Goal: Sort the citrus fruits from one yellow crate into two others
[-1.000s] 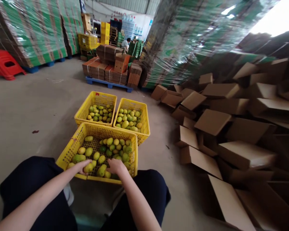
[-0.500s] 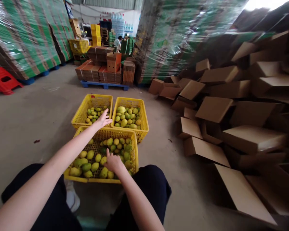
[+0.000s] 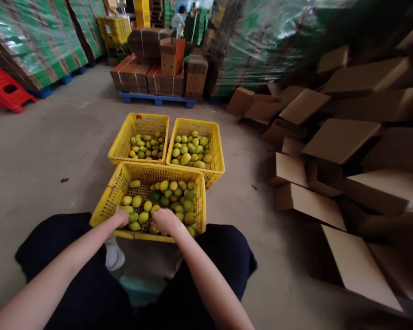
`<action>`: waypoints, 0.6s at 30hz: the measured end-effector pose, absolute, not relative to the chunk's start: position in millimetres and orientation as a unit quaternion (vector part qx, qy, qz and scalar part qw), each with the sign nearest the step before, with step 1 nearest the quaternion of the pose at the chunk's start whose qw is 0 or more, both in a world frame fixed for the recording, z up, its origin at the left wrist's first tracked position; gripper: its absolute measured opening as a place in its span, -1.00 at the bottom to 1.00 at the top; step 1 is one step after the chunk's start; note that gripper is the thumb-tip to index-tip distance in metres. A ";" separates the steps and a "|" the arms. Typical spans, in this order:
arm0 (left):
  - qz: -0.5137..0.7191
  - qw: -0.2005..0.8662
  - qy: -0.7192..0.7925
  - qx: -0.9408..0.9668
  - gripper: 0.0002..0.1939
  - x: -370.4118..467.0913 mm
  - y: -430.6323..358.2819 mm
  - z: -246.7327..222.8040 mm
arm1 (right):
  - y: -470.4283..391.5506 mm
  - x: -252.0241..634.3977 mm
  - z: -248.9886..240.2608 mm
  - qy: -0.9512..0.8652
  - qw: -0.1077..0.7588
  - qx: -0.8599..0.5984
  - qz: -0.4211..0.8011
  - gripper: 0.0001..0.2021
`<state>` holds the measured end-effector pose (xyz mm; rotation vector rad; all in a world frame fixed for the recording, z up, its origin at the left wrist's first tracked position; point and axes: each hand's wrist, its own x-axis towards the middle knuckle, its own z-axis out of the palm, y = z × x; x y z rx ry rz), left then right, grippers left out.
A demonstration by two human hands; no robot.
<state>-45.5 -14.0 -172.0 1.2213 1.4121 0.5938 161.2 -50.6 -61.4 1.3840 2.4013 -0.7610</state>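
Note:
A yellow crate (image 3: 99, 211) stands between my knees, with yellow-green fruits that look like lemons in it, most of them packed on its right side. My left hand (image 3: 121, 217) is down at the crate's near left corner, its fingers closed about a lemon (image 3: 126, 209). Over the near middle of the same crate, my right hand (image 3: 164, 221) is curled downward among the fruits. Its fingertips are hidden, and what they hold cannot be made out. Behind stand a left yellow crate (image 3: 119, 141) and a right yellow crate (image 3: 221, 153), both holding similar fruits.
Cardboard boxes (image 3: 340, 140) lie heaped on the right. Ahead, a blue pallet (image 3: 158, 99) bears stacked flat cartons (image 3: 129, 75). A red stool (image 3: 8, 89) stands at the left, near wrapped pallets (image 3: 34, 41). Another person (image 3: 178, 22) is far behind.
My left hand has come back from above the rear crates to the near left of the front crate. My right hand stays low among the fruits, more curled. The view has tilted down.

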 end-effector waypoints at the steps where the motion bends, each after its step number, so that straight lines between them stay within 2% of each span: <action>1: 0.230 0.537 0.625 0.518 -0.58 -53.0 -13.0 -175.7 | -44.5 164.0 -60.4 0.826 0.136 0.478 -0.265 -0.81; 3: 0.191 0.502 0.667 0.516 -0.59 -64.2 -8.8 -183.5 | -28.0 172.6 -58.0 0.819 0.135 0.491 -0.265 -0.80; 7: 0.122 0.451 0.705 0.533 -0.64 -66.2 3.1 -203.5 | 7.7 195.2 -57.8 0.790 0.109 0.556 -0.234 -0.65; 12: 0.058 0.413 0.692 0.590 -0.82 -31.5 33.1 -229.3 | 18.3 204.8 -55.2 0.751 0.176 0.584 -0.252 -0.70; 16: 0.047 0.394 0.655 0.643 -0.35 17.3 76.8 -247.9 | 13.5 196.3 -43.3 0.768 0.192 0.538 -0.290 -0.68; 18: 0.048 0.390 0.634 0.666 -0.20 43.5 95.9 -256.1 | 12.7 192.6 -40.3 0.775 0.183 0.524 -0.302 -0.68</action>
